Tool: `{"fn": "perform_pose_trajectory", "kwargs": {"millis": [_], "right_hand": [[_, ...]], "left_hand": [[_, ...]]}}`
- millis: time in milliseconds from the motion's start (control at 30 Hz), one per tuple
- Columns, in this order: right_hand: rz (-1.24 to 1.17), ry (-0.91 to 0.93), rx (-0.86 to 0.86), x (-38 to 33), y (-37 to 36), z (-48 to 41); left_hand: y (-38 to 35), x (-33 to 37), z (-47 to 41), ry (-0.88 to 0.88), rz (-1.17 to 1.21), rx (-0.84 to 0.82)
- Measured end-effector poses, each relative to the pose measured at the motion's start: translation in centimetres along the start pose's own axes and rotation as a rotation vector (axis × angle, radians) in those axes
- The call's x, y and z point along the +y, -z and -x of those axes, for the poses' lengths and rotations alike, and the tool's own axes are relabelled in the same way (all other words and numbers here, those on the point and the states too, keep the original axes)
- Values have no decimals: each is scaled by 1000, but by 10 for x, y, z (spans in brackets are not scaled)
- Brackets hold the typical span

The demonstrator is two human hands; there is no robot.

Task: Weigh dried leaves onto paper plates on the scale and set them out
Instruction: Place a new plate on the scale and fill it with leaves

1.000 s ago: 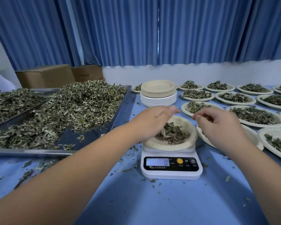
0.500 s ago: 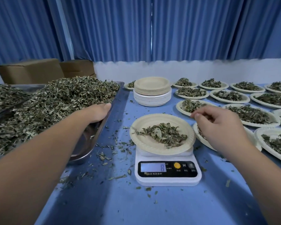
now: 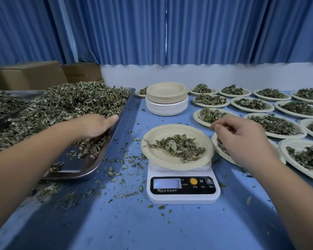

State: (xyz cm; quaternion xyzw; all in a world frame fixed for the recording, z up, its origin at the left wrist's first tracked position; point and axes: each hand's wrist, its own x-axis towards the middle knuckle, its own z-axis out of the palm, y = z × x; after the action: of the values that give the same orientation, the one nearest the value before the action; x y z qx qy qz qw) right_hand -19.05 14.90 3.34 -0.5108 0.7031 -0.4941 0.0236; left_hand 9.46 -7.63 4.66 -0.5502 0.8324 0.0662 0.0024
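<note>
Fingers [image 3: 224, 128] of the right hand [image 3: 242, 139] hang loosely curled just right of the scale [image 3: 182, 197], thumb close to forefinger, with no leaf showing between them. Those of the left hand [image 3: 96, 125] are sunk out of sight in the heap [image 3: 61, 107], so I cannot tell whether they have closed on a pinch. Nearest, in front of the scale and to its left, the table [image 3: 134, 226] is littered with crumbs [image 3: 116, 173]. On the scale's front the display [image 3: 167, 183] reads 3. Beside it sit a yellow button [image 3: 193, 181] and a letter M, and the small characters beneath are too blurred to read. On top of the scale sits a plate [image 3: 170, 160] carrying a thin spread of leaves [image 3: 177, 146]. That is far less than the filled plates [image 3: 251, 104] hold, which lie to the right of the scale and beyond it. The portion therefore looks only part weighed, and the step in hand is fetching more. The next move calls for a modest pinch lifted from the tray [image 3: 105, 156] left of the scale and carried across. It should be dropped a little at a time with an eye on the display and no weight leaned on the plate. Once the portion is on target, the plate goes among the others and a fresh one comes off the stack [image 3: 166, 101] behind the scale. Farther back stand boxes [image 3: 29, 74] and blue curtains [image 3: 206, 29], with no writing visible on them.
</note>
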Motion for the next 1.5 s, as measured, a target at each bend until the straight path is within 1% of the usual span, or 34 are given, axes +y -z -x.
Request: {"fn": "perform_pose_trajectory", "kwargs": {"millis": [33, 67, 167, 200, 333, 400, 533, 700, 767, 900, 967, 1100, 1267, 1333, 1400, 1500], "right_hand": [[4, 5, -2, 0, 0, 1], [8, 12, -5, 0, 0, 1], [14, 27, -14, 0, -1, 2], [11, 31, -16, 1, -1, 2], [8, 31, -21, 4, 0, 2], [6, 15, -25, 6, 0, 2], [9, 8, -32, 7, 1, 2], [4, 30, -38, 3, 2, 5], [4, 42, -44, 2, 2, 6], [0, 51, -49, 1, 2, 8], [-11, 62, -48, 1, 2, 8], [-25, 72, -44, 1, 1, 8], [-6, 89, -47, 0, 0, 8], [-4, 87, -47, 1, 0, 8], [-12, 89, -42, 1, -1, 7], [-27, 99, -43, 1, -1, 8]], "left_hand": [[-2, -2, 6, -16, 6, 21], [-5, -5, 12, -23, 19, 1], [-11, -11, 28, 69, 164, -219], [-11, -11, 33, 82, 206, -268], [-11, -2, 51, 15, 267, -285], [-10, 2, 63, -15, 222, -285], [-13, 6, 92, -96, 56, -246], [-18, 4, 127, -104, 23, -176], [-21, 2, 137, -122, 2, -108], [-32, 0, 147, -166, -158, 98], [-33, -3, 148, -175, -128, 152], [-32, -6, 146, -192, 21, 197], [-35, -11, 140, -185, 182, 310], [-32, -12, 136, -165, 218, 273], [-28, -11, 129, -148, 204, 210], [-20, -7, 118, -107, 175, 182]]}}
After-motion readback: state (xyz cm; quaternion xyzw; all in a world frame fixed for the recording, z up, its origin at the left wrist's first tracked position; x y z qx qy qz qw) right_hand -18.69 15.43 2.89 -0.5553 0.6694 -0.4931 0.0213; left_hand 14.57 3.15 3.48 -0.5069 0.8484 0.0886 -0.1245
